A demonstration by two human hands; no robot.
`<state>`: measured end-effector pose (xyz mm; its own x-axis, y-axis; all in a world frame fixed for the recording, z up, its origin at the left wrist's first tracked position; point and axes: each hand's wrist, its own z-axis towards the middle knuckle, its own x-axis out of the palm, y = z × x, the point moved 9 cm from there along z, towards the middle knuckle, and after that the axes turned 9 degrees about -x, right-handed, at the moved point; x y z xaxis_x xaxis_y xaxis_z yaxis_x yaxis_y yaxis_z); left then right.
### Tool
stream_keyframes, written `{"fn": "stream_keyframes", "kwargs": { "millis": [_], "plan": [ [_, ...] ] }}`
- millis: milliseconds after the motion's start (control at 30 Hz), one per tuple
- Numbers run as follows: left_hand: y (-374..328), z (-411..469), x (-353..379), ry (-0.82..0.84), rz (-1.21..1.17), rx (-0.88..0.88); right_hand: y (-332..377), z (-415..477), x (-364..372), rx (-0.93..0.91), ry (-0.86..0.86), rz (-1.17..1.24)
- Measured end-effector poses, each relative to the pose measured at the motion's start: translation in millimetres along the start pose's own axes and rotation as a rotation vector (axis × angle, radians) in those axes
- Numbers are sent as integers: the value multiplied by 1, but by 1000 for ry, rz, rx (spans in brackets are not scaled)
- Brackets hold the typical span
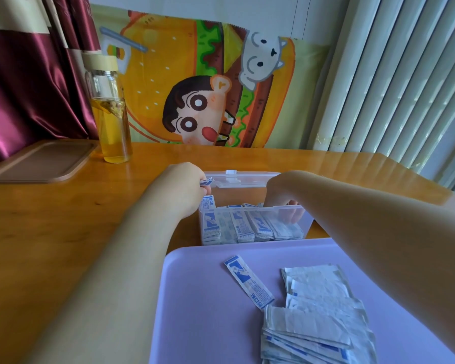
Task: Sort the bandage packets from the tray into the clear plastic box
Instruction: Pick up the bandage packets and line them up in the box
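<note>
At centre frame the left hand [180,189] was closed in a pinch on a few bandage packets [206,182], held above the left end of the clear plastic box [252,222]. The right hand [284,200] reached down into the box's right end; its fingers [290,215] showed only through the wall, so whether they gripped anything could not be told. A row of packets [247,227] stood upright inside, one packet [208,202] poking above the left rim. More waited on the lilac tray [202,298] at lower frame: a loose packet [248,282] and a pile [315,311].

The likely trouble was the upright row toppling as new packets were pressed in, or the thin pinched packets slipping onto the table [63,219]. The right forearm, stretched over the tray, could also brush the pile.
</note>
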<state>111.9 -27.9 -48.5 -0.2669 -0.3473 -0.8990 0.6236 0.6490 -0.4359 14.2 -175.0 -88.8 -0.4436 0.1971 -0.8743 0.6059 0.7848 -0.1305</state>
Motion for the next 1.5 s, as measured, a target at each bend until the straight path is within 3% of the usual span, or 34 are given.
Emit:
{"fn": "stream_keyframes", "kwargs": {
  "millis": [400,767,900,1033,1100,1267,1400,1500],
  "plan": [
    [1,2,1,-4,4,-3,-10,13,5,90,-26,201],
    [1,0,0,-22,14,14,-10,14,1,21,-58,238],
    [-1,1,-5,-56,19,42,-10,5,-21,-43,-229,258],
    [-16,-11,-34,-234,-112,154,9,-53,-57,-235,-698,193],
    [-24,-22,-53,-313,-248,200,20,-91,-49,-342,-799,269],
    [-28,-43,-64,-310,-644,212,62,-95,41,-401,-275,75],
    [-7,-58,-47,-287,-937,101,78,-71,56,-382,-169,121],
    [18,-78,-36,-370,-965,12,82,-58,59,-380,-94,185]
  ]
}}
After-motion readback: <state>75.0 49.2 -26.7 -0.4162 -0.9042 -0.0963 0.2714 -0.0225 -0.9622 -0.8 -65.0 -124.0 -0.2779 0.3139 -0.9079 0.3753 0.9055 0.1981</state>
